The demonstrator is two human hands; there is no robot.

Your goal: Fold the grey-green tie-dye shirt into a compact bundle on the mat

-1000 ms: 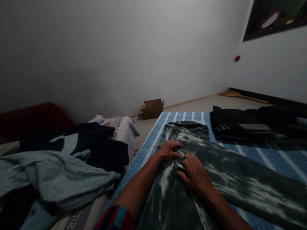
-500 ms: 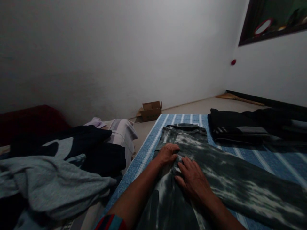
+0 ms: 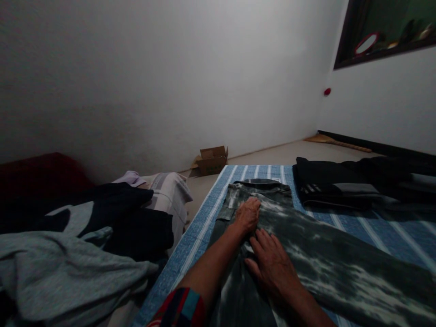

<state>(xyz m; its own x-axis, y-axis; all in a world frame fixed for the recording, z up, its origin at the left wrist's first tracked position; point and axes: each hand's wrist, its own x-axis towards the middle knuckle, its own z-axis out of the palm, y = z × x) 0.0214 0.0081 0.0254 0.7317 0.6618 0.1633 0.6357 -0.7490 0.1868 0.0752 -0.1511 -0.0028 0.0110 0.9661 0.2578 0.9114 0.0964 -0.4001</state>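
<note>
A pair of grey-green tie-dye trousers [image 3: 316, 245] with pale streaks lies spread on a bed, waistband at the far end and legs spread apart. My left hand [image 3: 248, 214] is on the trousers below the waistband, its fingers bent and closed on the cloth near the crotch. Just nearer to me, my right hand [image 3: 270, 259] rests open on the same trousers, fingers stretched over the fabric where the legs part. Small creases gather in the cloth between the two hands.
Blue striped cloth [image 3: 200, 231] covers the bed. Folded black clothes [image 3: 327, 181] lie on the right. At left are a grey garment [image 3: 68, 272] and dark navy clothes [image 3: 136, 227] in a heap. An open cardboard box [image 3: 213, 161] stands by the wall.
My left hand has slid slightly right and toward the waistband, over the trousers. My right hand stays nearly in place. The view has shifted a little.
</note>
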